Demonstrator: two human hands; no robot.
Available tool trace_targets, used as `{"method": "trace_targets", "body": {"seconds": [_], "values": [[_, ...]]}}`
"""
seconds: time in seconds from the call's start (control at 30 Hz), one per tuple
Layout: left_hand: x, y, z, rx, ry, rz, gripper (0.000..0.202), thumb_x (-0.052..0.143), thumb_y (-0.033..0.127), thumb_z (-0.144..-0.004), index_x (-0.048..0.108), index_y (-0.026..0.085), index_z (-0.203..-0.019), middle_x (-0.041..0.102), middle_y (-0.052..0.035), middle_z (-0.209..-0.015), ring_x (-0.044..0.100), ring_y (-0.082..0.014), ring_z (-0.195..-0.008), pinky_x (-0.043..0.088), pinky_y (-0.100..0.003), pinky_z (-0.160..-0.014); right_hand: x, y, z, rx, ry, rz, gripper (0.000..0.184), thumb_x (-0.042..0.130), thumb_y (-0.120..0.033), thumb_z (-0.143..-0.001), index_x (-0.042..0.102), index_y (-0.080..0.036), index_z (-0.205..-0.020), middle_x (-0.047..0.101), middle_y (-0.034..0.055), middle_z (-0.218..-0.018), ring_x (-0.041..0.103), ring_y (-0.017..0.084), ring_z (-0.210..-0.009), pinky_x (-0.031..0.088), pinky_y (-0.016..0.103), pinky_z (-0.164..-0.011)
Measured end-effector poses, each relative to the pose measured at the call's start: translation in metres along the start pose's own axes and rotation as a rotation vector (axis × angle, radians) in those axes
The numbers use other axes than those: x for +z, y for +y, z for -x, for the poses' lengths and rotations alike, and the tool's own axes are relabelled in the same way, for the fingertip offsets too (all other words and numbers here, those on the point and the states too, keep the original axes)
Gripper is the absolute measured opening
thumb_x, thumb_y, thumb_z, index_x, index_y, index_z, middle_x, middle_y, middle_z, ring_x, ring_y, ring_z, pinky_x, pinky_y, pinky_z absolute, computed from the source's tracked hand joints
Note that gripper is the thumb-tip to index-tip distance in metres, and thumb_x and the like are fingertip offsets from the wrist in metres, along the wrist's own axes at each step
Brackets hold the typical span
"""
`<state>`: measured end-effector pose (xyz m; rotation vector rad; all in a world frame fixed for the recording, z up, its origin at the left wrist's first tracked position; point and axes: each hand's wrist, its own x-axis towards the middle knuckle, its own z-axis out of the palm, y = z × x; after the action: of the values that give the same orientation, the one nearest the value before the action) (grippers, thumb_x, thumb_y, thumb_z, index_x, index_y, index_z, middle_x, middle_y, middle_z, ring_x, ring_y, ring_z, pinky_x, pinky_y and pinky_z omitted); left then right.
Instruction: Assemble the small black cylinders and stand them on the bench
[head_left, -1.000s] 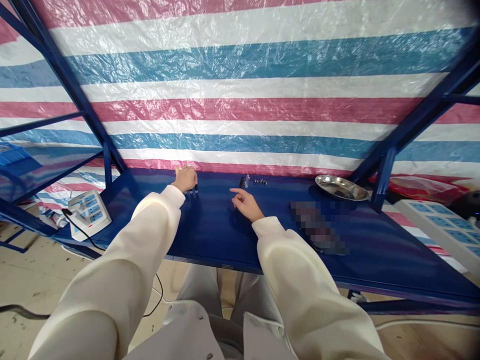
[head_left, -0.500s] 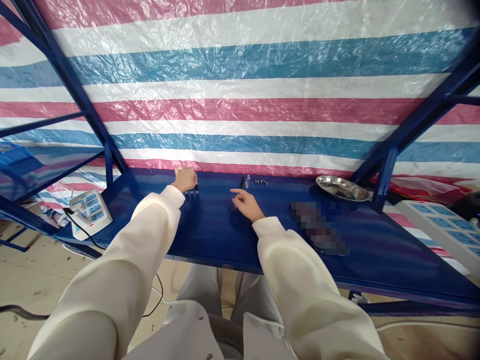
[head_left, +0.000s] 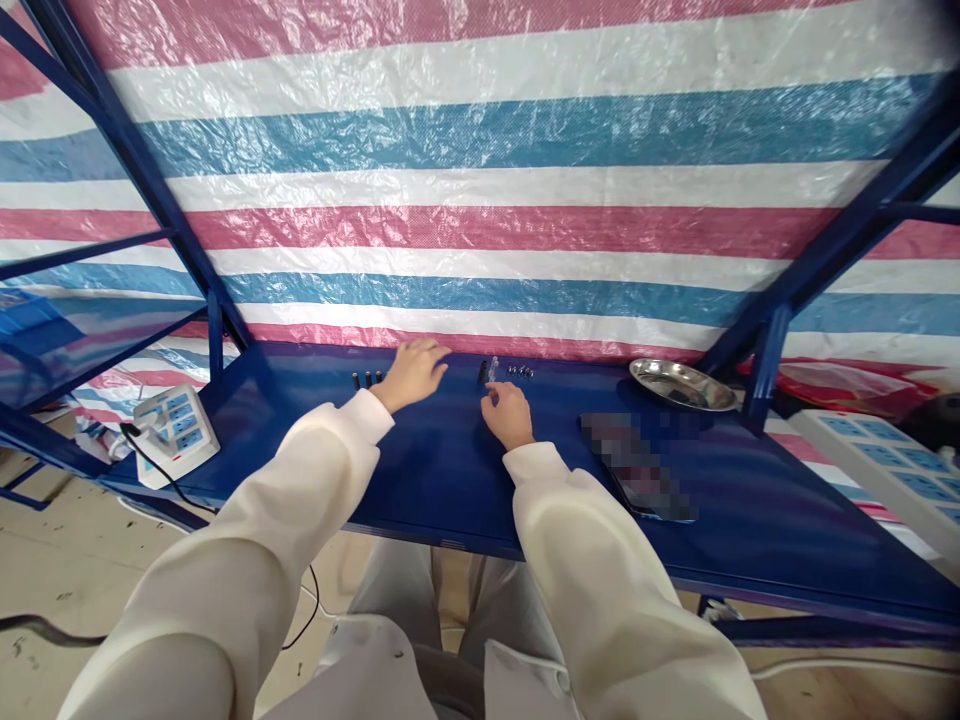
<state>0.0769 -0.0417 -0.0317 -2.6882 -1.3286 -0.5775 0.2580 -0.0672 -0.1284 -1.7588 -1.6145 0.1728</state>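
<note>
My left hand (head_left: 416,373) hangs over the back part of the blue table, palm down, its fingers reaching right and apart, with nothing seen in them. Just left of it is a row of small black cylinders (head_left: 368,380), the nearest partly covered by the hand. My right hand (head_left: 510,413) is at the near end of some small clear plastic tubes (head_left: 493,368), its thumb and fingers curled together at the tips. What lies between those fingertips is too small to make out. Beside the tubes sit black pieces (head_left: 483,372) on the left and several shiny metal pieces (head_left: 520,371) on the right.
A shallow steel dish (head_left: 682,385) stands at the back right. A phone-like dark object (head_left: 637,470), blurred out, lies nearer. Power strips (head_left: 176,435) sit at the left and right ends. Blue frame posts (head_left: 766,365) and a striped plastic sheet (head_left: 480,230) bound the table (head_left: 442,480).
My left hand has moved right, away from the black cylinders, and its fingers now point rightward. My right hand has shifted slightly right to the clear tubes, and its pointing finger has curled in.
</note>
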Motion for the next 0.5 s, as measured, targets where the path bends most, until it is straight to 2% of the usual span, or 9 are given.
{"method": "trace_targets", "body": {"seconds": [0.13,0.27,0.4,0.5], "values": [[0.041,0.024,-0.003,0.051,-0.155,0.007,0.052,0.039,0.021,-0.087,0.035,0.016,-0.139,0.049,-0.0131,-0.131,0.046,-0.0271,-0.114,0.038,-0.041,-0.088,0.002,0.001,-0.001,0.037,-0.047,0.125,0.046,0.044,-0.018,-0.079,0.056,-0.013,-0.122,0.054,0.0136,-0.128,0.046,0.027,-0.119,0.038,0.042,-0.098],[0.077,0.035,-0.012,-0.017,-0.218,0.019,0.059,0.036,0.017,-0.086,0.023,0.016,-0.144,0.042,-0.0139,-0.138,0.042,-0.0284,-0.119,0.037,-0.043,-0.090,0.004,0.002,-0.002,0.071,-0.129,0.176,0.050,0.042,-0.018,-0.082,0.048,-0.015,-0.131,0.045,0.0128,-0.139,0.036,0.026,-0.130,0.028,0.046,-0.106],[0.093,0.039,-0.025,-0.077,-0.201,0.019,0.061,0.036,0.015,-0.085,0.021,0.016,-0.144,0.043,-0.0149,-0.137,0.043,-0.0286,-0.118,0.036,-0.045,-0.090,0.006,0.002,-0.004,0.073,-0.160,0.197,0.051,0.039,-0.018,-0.083,0.045,-0.015,-0.134,0.041,0.0124,-0.142,0.030,0.027,-0.133,0.023,0.052,-0.108],[0.097,0.038,-0.034,-0.073,-0.210,-0.011,0.061,0.039,0.014,-0.084,0.026,0.015,-0.143,0.041,-0.0152,-0.138,0.042,-0.0295,-0.118,0.036,-0.045,-0.089,0.007,0.003,-0.006,0.075,-0.179,0.212,0.051,0.037,-0.018,-0.084,0.043,-0.015,-0.135,0.039,0.0121,-0.143,0.028,0.027,-0.135,0.021,0.054,-0.108]]}}
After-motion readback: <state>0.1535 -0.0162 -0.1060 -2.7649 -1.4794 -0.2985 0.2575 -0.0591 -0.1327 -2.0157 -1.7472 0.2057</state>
